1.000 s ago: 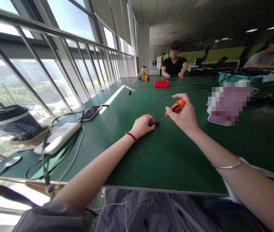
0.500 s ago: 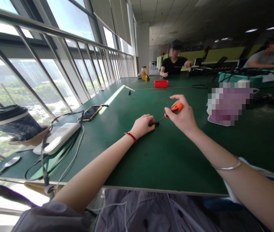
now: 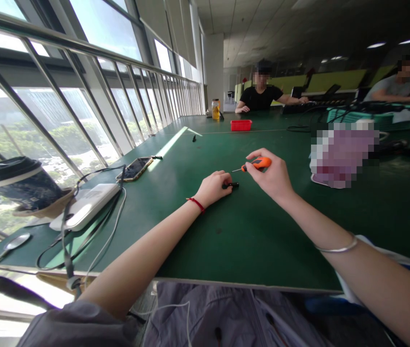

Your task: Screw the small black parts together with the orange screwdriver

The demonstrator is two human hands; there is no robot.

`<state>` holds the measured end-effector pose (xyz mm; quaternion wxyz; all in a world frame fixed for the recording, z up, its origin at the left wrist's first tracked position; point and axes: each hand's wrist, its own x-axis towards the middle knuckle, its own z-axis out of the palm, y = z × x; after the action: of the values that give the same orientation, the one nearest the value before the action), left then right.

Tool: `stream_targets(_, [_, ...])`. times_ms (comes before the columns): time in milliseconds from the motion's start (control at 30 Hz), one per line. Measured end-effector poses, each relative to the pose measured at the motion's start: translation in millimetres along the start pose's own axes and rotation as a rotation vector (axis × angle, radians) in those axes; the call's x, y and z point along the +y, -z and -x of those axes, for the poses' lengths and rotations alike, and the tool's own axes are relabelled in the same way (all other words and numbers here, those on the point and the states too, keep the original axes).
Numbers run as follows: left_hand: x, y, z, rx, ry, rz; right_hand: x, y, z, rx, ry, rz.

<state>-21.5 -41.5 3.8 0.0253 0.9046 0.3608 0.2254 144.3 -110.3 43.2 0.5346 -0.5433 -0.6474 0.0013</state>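
My left hand [image 3: 215,187] rests on the green table [image 3: 205,250], its fingers closed on a small black part [image 3: 233,185]. One end of this part sticks out to the right of the fingertips; the rest is hidden, and its kind cannot be made out. My right hand [image 3: 274,176] grips a screwdriver [image 3: 261,163] by its orange and black handle. The thin metal shaft points left and lies a little above the black part, apart from it.
Farther up the table are another small black piece [image 3: 194,138], a red tray [image 3: 241,126] and a yellow jar [image 3: 215,110]. A phone [image 3: 138,168], a white power bank [image 3: 88,206] with cables and a lidded cup [image 3: 20,185] lie left. Two people sit beyond.
My right hand has lifted the screwdriver's tip off the black part and tilted the shaft nearly level. My left hand has stayed put. The person opposite has stretched an arm sideways.
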Motion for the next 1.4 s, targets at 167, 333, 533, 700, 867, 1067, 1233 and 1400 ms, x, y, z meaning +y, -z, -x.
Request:
stream_targets(167, [1,0,0,-0.008,0.023,-0.001,-3,3,0,0.051,0.036,-0.011])
stream_targets(333, [2,-1,0,0.019,0.044,-0.002,-6,3,2,0.033,0.056,-0.022])
stream_targets(533, [1,-1,0,0.049,0.096,-0.063,-3,5,0,0.094,0.097,-0.002])
stream_targets(700, [0,-1,1,0.052,0.125,-0.163,15,0,-3,-0.042,0.078,0.103])
stream_targets(867, [1,0,1,0.062,0.119,-0.181,38,-13,-2,-0.267,-0.016,0.28])
stream_targets(1067, [2,1,1,0.021,0.035,-0.082,51,-25,-1,-0.376,-0.038,0.313])
stream_targets(1233, [9,0,2,0.138,0.023,0.087,52,-28,-1,-0.443,0.028,0.289])
stream_targets(1400, [9,-1,1,0.149,0.039,0.215,47,-26,-2,-0.441,0.058,0.304])
